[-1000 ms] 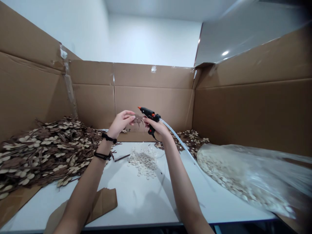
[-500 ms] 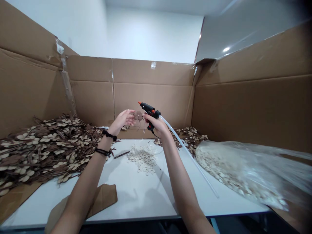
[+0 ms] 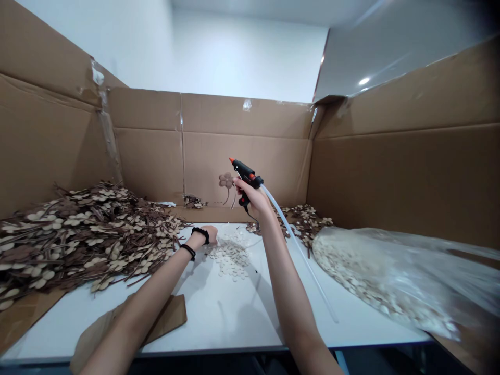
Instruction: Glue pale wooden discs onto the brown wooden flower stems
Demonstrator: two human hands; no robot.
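Observation:
My right hand [image 3: 252, 195] grips a black glue gun [image 3: 247, 172] with an orange tip, pointing up and to the left. Between that hand's thumb and fingers is also a brown felt flower [image 3: 226, 180] with thin stems hanging below. A long clear glue stick [image 3: 299, 250] trails from the gun's back end. My left hand [image 3: 211, 234] is down on the table at the upper left edge of a heap of small white discs [image 3: 231, 258]. Its fingers are hidden behind the back of the hand, so what they hold cannot be seen.
A large pile of brown and cream flowers [image 3: 86, 229] covers the left side. More flower pieces [image 3: 308, 219] lie at the back right. A clear plastic bag of pale discs [image 3: 375, 276] lies at right. Cardboard walls [image 3: 246, 151] enclose the table; a cardboard scrap [image 3: 170, 317] lies in front.
My left hand has left the brown flower and dropped to the white discs. My right hand keeps the flower and glue gun, shifted slightly right. The dark strip by the discs is out of sight.

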